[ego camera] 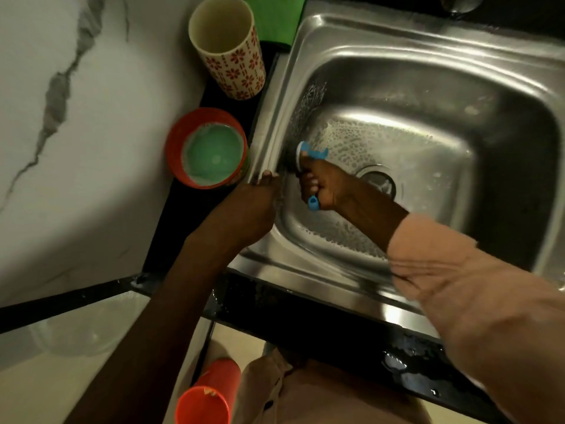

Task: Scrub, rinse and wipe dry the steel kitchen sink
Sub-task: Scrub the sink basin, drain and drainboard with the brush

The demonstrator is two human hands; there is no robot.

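Head view shows the right hand with fingers wrapped round the blue-handled scrub brush, its head pressed against the left inner wall of the steel sink, where suds cling. Left hand rests on the sink's left rim, fingers extended and holding nothing, apparently as a brace. An orange bowl of green liquid, presumably detergent, stands just beside the rim on the surface, within reach.
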